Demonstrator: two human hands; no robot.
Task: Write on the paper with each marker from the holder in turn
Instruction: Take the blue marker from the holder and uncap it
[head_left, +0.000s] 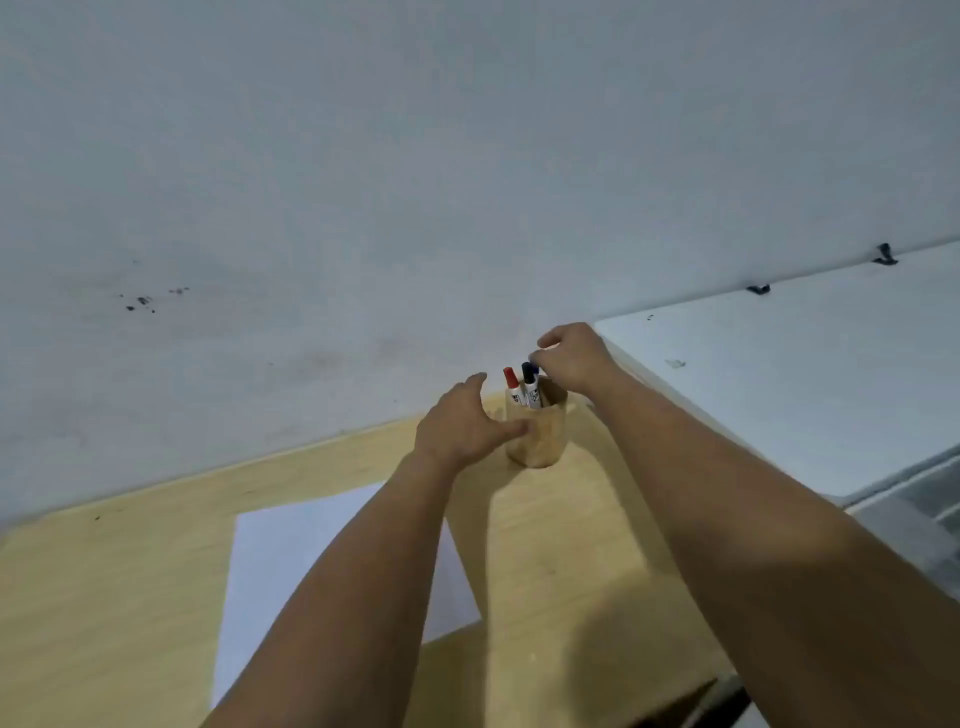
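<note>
A tan cork-like holder (540, 439) stands on the wooden table (104, 582) near the wall. A red-capped marker (511, 383) and a dark-capped marker (529, 379) stick up from it. My left hand (462, 423) rests against the holder's left side, thumb on its wall, fingers spread. My right hand (571, 356) hovers over the holder, its fingertips pinched at the top of a blue-capped marker mostly hidden behind the dark one. A white sheet of paper (291, 556) lies flat under my left forearm.
A grey-white wall (363, 182) rises right behind the holder. A white cabinet top (810, 374) stands higher than the table on the right. The table's front edge drops off at the bottom middle.
</note>
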